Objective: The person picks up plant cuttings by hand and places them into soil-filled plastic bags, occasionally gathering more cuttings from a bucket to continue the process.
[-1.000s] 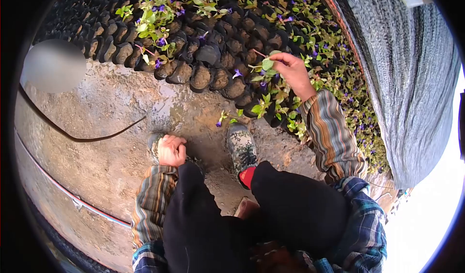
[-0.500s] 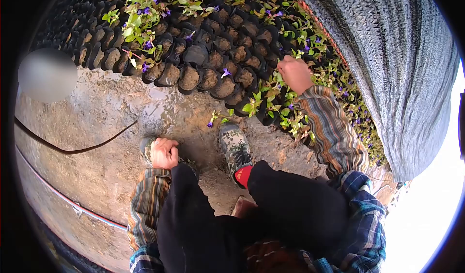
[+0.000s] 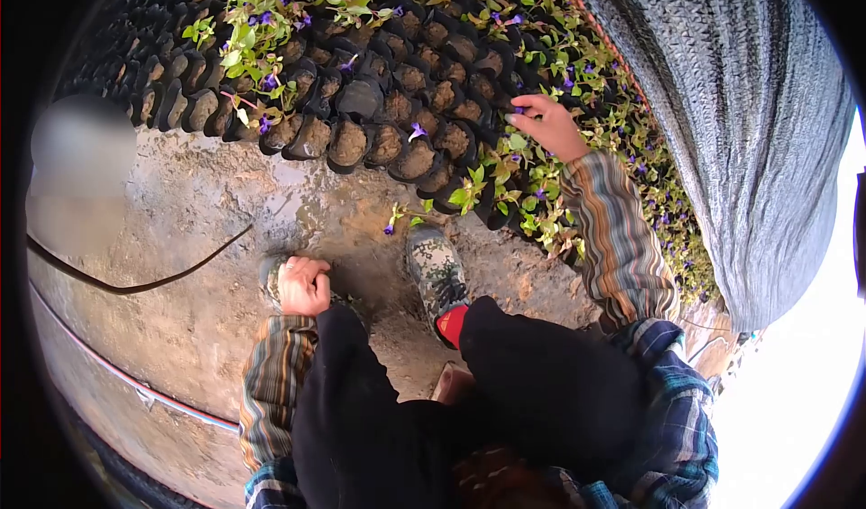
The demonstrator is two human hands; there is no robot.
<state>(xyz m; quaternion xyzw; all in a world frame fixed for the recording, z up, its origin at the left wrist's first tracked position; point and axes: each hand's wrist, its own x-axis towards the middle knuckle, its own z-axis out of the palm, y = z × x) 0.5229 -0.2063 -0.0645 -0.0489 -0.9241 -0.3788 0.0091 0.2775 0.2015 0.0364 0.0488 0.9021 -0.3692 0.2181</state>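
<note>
My right hand (image 3: 550, 130) reaches over the leafy seedlings (image 3: 550, 216) at the edge of the potted block. Its thumb and forefinger are apart, with a small purple flower between their tips; I cannot see them close on it. My left hand (image 3: 305, 285) rests by my left knee above the shoe, fingers curled in, nothing visible in them. Left of my right hand stand black pots (image 3: 348, 144) of brown soil. A fallen purple flower (image 3: 417, 132) lies on these pots. Further left, a clump of flowering plants (image 3: 257, 35) lies across other pots.
Grey shade netting (image 3: 722, 121) hangs along the right side. My camouflage shoe (image 3: 435, 265) stands on wet ground near a loose flower sprig (image 3: 397, 218). A dark hose (image 3: 149, 285) and a red-and-blue line (image 3: 180, 405) run across the ground at left.
My right hand has shifted slightly up, and its thumb and forefinger have spread from a more curled pose. My left hand stays where it was.
</note>
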